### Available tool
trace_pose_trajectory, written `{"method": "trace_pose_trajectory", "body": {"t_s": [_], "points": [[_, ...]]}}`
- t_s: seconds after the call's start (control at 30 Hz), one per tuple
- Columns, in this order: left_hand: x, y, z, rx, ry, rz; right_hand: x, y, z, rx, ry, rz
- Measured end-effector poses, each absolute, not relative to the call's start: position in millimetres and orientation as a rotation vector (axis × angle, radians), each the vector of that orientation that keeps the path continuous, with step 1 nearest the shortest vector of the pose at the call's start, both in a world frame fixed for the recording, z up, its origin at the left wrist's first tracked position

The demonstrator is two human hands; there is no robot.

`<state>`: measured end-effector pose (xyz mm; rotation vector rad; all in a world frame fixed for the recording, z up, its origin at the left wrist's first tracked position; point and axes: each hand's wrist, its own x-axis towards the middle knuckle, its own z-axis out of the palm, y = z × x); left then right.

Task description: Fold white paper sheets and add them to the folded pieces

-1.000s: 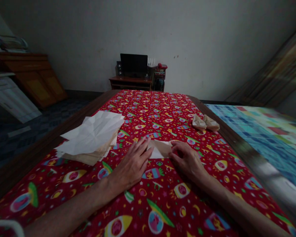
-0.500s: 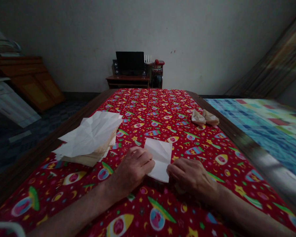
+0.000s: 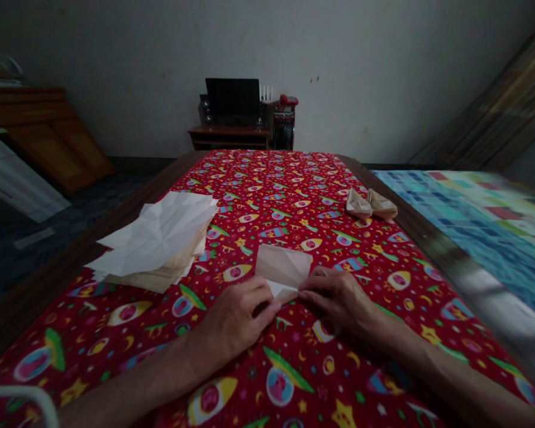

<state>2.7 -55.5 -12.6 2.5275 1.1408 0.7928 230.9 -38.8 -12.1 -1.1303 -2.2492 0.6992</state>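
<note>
A small sheet of folded paper [image 3: 283, 265] lies on the red patterned tablecloth in front of me, its near part bent up and its far part shaded. My left hand [image 3: 245, 309] pinches the near left corner between thumb and fingers. On the opposite side my right hand [image 3: 334, 294] grips the right edge near the fold, fingers pressed together. To the left rests a fanned stack of creased white and tan paper [image 3: 160, 235]. Two folded tan paper pieces [image 3: 371, 204] sit at the table's right side.
The red tablecloth [image 3: 276, 196] covers a dark wooden table. Behind it, a desk [image 3: 227, 134] holds a black monitor [image 3: 232, 101]. A bed with a checked cover [image 3: 463, 226] is on the right, a wooden cabinet [image 3: 49, 131] on the left. A pale curved bar [image 3: 27, 393] shows at lower left.
The paper's near part has been lifted and bent upward along a crease. My left hand has shifted to its near corner, and the view has tilted slightly down.
</note>
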Motion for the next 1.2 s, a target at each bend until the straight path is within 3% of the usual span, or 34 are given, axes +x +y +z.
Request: {"method": "trace_pose_trajectory", "body": {"t_s": [0.5, 0.73, 1.2], "points": [[7, -44, -10, 2.17, 1.425, 0.709, 221, -40, -14, -1.366, -2.234, 0.46], [6, -55, -13, 2.531, 1.2, 0.727, 220, -41, -15, -1.364, -2.256, 0.423], [8, -61, -11, 2.83, 1.261, 0.525, 222, -42, -21, -1.299, -2.227, 0.398]]}}
